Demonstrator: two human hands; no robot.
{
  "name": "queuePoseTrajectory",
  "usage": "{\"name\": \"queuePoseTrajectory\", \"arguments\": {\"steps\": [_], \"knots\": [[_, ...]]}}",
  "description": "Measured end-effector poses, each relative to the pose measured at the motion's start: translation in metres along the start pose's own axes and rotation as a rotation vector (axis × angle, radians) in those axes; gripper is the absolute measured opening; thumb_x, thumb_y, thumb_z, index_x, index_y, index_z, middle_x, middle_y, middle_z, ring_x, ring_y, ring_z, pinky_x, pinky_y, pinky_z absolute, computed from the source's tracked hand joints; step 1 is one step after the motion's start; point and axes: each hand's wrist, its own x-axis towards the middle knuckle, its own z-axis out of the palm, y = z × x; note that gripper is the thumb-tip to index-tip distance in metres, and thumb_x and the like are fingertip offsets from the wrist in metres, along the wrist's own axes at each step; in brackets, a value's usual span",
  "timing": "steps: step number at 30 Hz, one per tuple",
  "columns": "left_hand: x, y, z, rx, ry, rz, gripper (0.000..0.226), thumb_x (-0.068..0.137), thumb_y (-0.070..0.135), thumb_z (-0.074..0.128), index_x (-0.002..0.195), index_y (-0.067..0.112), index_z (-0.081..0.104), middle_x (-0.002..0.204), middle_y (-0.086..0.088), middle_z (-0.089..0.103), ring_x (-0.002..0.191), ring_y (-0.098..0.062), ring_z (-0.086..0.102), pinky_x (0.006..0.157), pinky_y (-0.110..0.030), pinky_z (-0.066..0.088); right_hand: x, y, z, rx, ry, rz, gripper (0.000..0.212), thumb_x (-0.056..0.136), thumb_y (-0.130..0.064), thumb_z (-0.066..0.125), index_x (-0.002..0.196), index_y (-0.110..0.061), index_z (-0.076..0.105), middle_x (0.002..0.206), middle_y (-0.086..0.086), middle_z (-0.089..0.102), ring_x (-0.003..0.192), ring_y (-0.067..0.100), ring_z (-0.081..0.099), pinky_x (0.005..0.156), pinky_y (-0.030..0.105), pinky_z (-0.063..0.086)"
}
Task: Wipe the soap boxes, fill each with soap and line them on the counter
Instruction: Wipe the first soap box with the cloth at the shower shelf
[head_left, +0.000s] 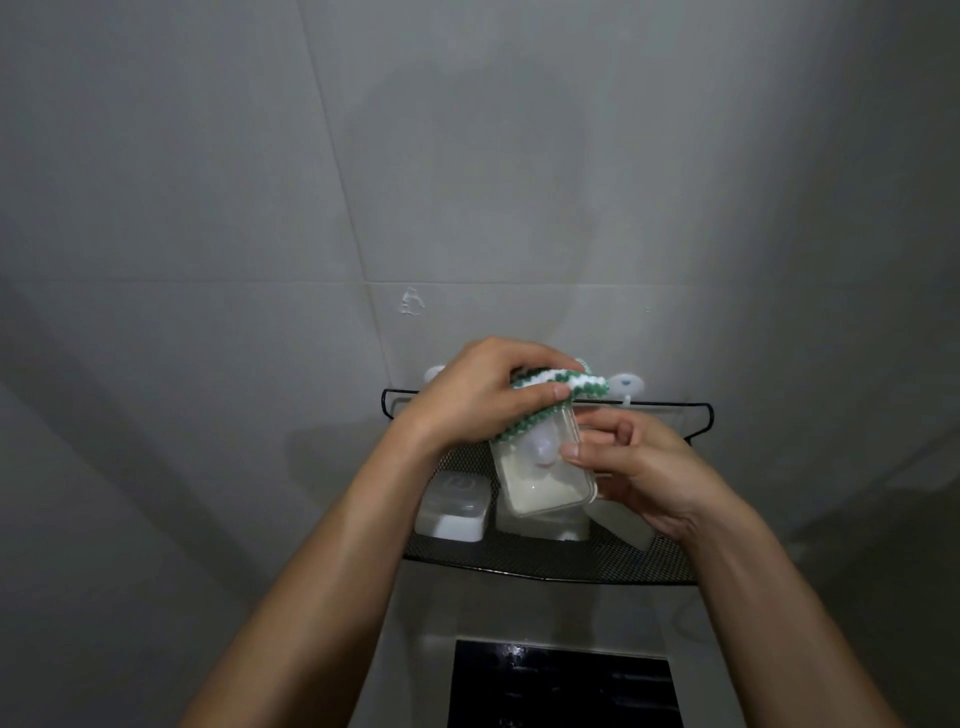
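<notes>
A clear soap box (540, 478) with a pale bar of soap inside is held up over the black mesh shelf (545, 564). My right hand (623, 462) grips its right side, thumb on the front face. My left hand (478, 395) pinches a green and white knitted cloth (561, 384) draped over the box's top end. Two more white soap boxes sit on the shelf: a closed one at the left (452, 509) and another in the middle (540, 527), partly hidden behind the held box. A white piece (621, 522) lies under my right hand.
The shelf hangs on a grey tiled wall (467, 182) from white suction cups (626, 385), with a black wire rail (691, 410) along its back. A dark glossy panel (561, 686) lies below the shelf.
</notes>
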Motion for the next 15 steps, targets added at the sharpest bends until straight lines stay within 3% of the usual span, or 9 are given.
{"name": "queuePoseTrajectory", "arguments": {"steps": [4, 7, 9, 15], "knots": [[0.001, -0.005, -0.004, -0.131, 0.018, -0.063, 0.030, 0.090, 0.025, 0.072, 0.119, 0.018, 0.073, 0.114, 0.008, 0.073, 0.107, -0.005, 0.067, 0.099, -0.035, 0.052, -0.004, -0.002, -0.006, 0.018, -0.027, -0.011, 0.043, 0.069, -0.004, 0.074, 0.111, 0.001, 0.069, 0.102, 0.029, 0.072, 0.081, 0.030, 0.074, 0.072, 0.039, 0.061], [-0.003, -0.013, -0.006, -0.267, 0.055, -0.119, 0.028, 0.088, 0.022, 0.074, 0.115, 0.014, 0.074, 0.106, 0.006, 0.076, 0.098, -0.008, 0.071, 0.090, -0.029, 0.055, -0.006, -0.004, -0.011, 0.035, -0.006, -0.012, 0.053, 0.068, -0.004, 0.074, 0.120, 0.002, 0.065, 0.108, 0.031, 0.070, 0.083, 0.032, 0.074, 0.076, 0.043, 0.061], [-0.005, -0.019, -0.006, -0.333, 0.072, -0.155, 0.027, 0.087, 0.021, 0.075, 0.113, 0.014, 0.075, 0.103, 0.004, 0.077, 0.094, -0.012, 0.072, 0.087, -0.033, 0.056, -0.008, -0.006, -0.015, 0.037, 0.001, -0.011, 0.055, 0.068, -0.003, 0.074, 0.122, 0.002, 0.064, 0.110, 0.031, 0.070, 0.083, 0.031, 0.073, 0.076, 0.042, 0.061], [-0.010, -0.025, 0.003, -0.456, 0.162, -0.184, 0.024, 0.084, 0.024, 0.078, 0.107, 0.029, 0.075, 0.102, 0.008, 0.077, 0.096, -0.010, 0.072, 0.085, -0.028, 0.057, -0.009, -0.011, -0.018, 0.073, 0.024, -0.017, 0.052, 0.070, -0.002, 0.072, 0.121, 0.003, 0.063, 0.107, 0.027, 0.072, 0.084, 0.030, 0.073, 0.075, 0.041, 0.061]]}}
